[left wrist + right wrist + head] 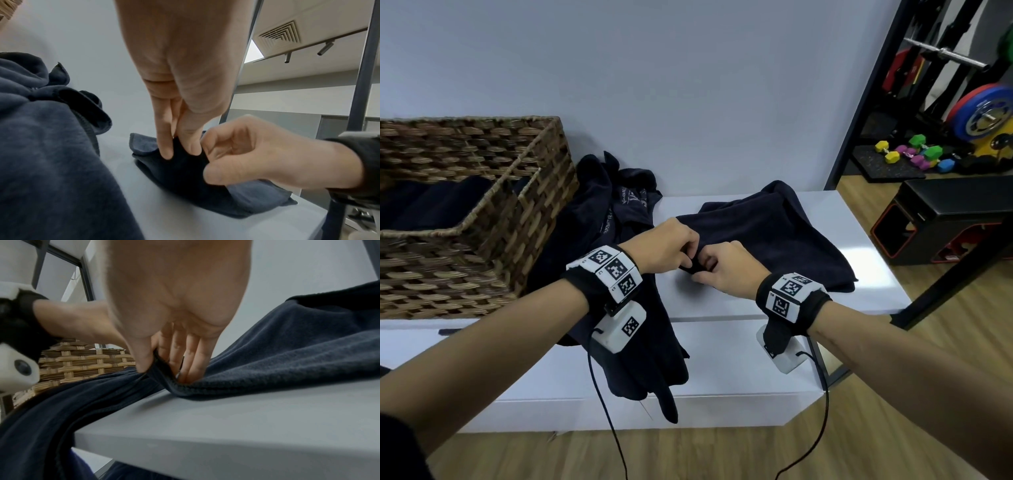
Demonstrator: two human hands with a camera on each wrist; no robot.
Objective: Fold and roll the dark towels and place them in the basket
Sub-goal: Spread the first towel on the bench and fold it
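- While both hands meet at the middle of the head view, the left hand [671, 245] and the right hand [722, 265] each pinch the same near corner of the dark towel [774, 236], which lies half flat on the white bench [722, 301], right of the middle.
- In the left wrist view, the left fingers [164, 146] press down on the corner while the right hand's thumb and fingers curl round the cloth just beside them.
- In the right wrist view, the hem sits between the right thumb and fingers, so the hold is small. If the pinch slips, the corner could drop and the fold would come out crooked.
- The towel's far edge is bunched up near the wall, upper right of the middle. If the hands pull fast, I think those bumps could get folded in and make a fat, messy roll.
- A pile of more dark towels [619, 219] hangs over the bench's front edge, lower middle of the head view. A bump from the left arm could slide it onto the floor.
- The woven basket [527, 219] sits at the left with dark cloth already inside. A loose roll could come open when it is carried there.
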